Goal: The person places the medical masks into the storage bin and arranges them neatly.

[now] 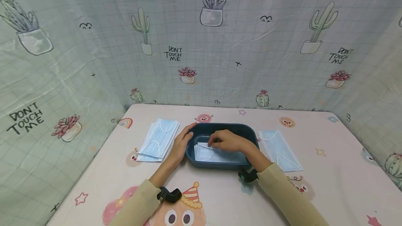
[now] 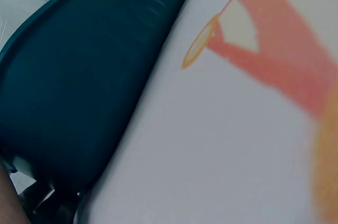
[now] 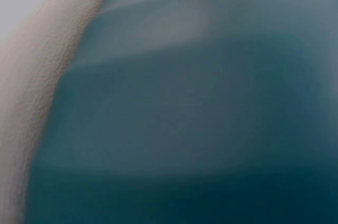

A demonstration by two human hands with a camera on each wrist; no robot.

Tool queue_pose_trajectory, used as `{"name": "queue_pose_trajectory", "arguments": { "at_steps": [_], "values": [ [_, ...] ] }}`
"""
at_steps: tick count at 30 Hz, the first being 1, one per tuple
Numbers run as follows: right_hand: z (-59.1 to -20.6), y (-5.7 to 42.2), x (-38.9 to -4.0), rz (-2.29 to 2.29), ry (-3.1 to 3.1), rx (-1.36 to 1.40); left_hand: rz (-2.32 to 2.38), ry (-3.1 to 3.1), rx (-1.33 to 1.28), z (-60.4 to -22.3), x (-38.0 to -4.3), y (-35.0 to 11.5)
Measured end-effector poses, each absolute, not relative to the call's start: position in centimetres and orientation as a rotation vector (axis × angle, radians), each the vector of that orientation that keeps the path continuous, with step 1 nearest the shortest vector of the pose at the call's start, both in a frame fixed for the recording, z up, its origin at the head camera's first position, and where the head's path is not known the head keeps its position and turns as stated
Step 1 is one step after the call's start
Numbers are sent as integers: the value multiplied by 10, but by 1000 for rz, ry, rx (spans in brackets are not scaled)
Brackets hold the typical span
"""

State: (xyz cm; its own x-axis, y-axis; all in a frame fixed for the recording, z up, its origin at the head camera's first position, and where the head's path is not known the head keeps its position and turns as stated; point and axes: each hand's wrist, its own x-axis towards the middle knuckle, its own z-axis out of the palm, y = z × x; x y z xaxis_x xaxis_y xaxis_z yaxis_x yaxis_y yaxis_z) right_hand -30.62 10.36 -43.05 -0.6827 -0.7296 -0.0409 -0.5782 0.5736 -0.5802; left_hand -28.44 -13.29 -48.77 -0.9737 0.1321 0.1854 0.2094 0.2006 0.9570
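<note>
Pale-blue masks point(image 1: 204, 153), pleated, thin white loops, lie flat inside a smooth dark-blue bin point(image 1: 216, 165) with rounded corners. Right hand point(image 1: 228, 140) arches over them, wrist above the rim, fingers bent, tips at the masks; cannot tell whether its grip pinches or only touches. Left hand point(image 1: 181, 144): fingers fairly straight against the bin's left rim. Fanned mask stack point(image 1: 158, 140) lies left on the printed pink table point(image 1: 103, 173).

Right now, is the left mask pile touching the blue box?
Apart: the head view shows a gap between the left mask pile and the blue box, with the left hand in it.
</note>
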Motion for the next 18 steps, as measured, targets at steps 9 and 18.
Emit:
{"name": "queue_pose_trajectory", "arguments": {
  "at_steps": [9,18],
  "values": [
    [-433,103,-304,-777,2549,-1071,-1918,-2397,-356,-490,-283,-134],
    [-430,101,-303,-768,2563,-1039,-1895,-2412,-372,-487,-284,-136]
  ]
}}
